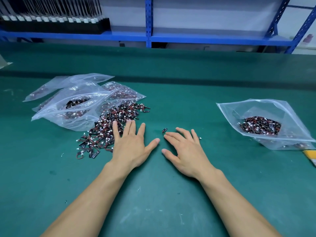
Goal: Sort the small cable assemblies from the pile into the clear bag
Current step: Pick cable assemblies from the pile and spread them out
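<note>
Lone cable assembly (pixel 164 130) sits just off the right hand (pixel 185 148), grip spread; left hand (pixel 131 144) splayed flat on the pile (pixel 106 129).

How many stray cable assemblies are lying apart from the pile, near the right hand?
2 stray assemblies: one just beyond the index fingertip of the right hand, one peeking out beside its little finger. Others may be hidden under that hand.

No text, label, brand or number is legible; the yellow object (pixel 310 158) at the right edge is blurred.
</note>
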The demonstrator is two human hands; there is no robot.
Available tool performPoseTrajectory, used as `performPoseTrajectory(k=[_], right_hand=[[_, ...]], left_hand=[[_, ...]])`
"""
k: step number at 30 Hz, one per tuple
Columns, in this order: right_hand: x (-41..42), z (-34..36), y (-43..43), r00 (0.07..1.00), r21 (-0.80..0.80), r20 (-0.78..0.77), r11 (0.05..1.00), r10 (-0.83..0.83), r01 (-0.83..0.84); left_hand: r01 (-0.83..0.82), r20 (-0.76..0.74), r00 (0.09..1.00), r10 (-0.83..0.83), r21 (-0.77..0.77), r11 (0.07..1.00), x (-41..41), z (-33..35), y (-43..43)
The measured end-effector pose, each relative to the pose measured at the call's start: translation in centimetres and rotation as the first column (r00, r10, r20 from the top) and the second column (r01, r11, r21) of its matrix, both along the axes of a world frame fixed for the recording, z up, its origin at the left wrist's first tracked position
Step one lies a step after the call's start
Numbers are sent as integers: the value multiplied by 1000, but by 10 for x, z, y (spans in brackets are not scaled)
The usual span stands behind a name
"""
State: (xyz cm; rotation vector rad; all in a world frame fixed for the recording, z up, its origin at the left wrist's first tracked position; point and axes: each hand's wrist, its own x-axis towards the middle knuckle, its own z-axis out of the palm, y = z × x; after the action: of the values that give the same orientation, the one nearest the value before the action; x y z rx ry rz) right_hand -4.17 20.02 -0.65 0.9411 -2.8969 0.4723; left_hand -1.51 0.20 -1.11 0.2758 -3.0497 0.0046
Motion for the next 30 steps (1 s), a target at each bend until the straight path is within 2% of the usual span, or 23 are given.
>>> performPoseTrajectory(k=[4, 12, 17, 21, 23, 25, 27, 30], right_hand=[[-2, 2, 7, 999, -64, -32, 997, -34, 32], [-7, 3, 20, 977, -143, -105, 975, -187, 171], [-7, 2, 24, 961, -158, -103, 958, -256, 238], [-7, 3, 26, 958, -165, -83, 952, -273, 257], [-7, 3, 27, 957, -159, -72, 950, -281, 267], [-9, 3, 30, 953, -165, -63, 945, -296, 283], [-10, 4, 33, 950, -179, -46, 939, -308, 295], [-10, 5, 36, 955, -215, -3, 933, -296, 288]], left_hand=[[74, 14, 997, -74, 31, 997, -1, -1, 0], [243, -11, 969, -246, 197, 950, 4, 2, -2], [405, -55, 909, -413, 353, 843, 8, 2, 2], [522, -139, 845, -516, 417, 744, 12, 7, 6], [549, -202, 832, -516, 427, 718, 14, 12, 5], [508, -268, 861, -432, 408, 759, 15, 15, 1], [396, -295, 908, -299, 370, 840, 15, 16, -5], [240, -217, 959, -182, 287, 927, 13, 15, -11]])
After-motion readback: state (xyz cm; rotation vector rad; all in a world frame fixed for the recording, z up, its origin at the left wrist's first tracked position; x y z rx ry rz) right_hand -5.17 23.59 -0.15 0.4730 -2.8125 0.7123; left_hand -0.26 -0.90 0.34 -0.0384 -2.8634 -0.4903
